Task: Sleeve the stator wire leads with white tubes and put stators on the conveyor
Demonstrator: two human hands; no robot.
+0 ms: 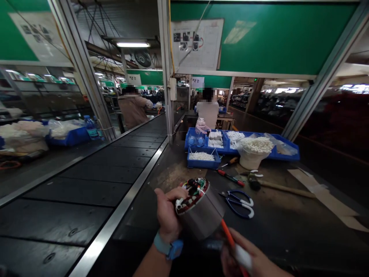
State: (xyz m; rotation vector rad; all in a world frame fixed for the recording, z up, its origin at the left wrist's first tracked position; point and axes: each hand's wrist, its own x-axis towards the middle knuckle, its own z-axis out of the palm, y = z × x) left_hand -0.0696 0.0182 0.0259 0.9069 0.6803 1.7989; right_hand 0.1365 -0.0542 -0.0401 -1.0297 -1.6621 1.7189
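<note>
A motor stator point(201, 217), a grey metal cylinder with dark red windings and wires at its upper end, is tilted above the bench. My left hand point(168, 213) is closed on its left side, thumb raised and fingers at the rim. From the stator's lower right runs an orange cable point(227, 232) with a white sleeve point(243, 257). Around this cable my right hand point(239, 250) is closed, its fingers partly hidden and dim. Blue-handled scissors point(238, 202) with white grip sleeves lie just right of the stator.
Beyond the stator are a blue tray of white sticks point(203, 161), blue bins point(266, 152) and a white bucket point(253, 157). A red-handled tool point(230, 177) and a wooden-handled hammer point(284, 188) lie rightward. A conveyor point(95, 181) runs left. Two people point(132, 107) work farther off.
</note>
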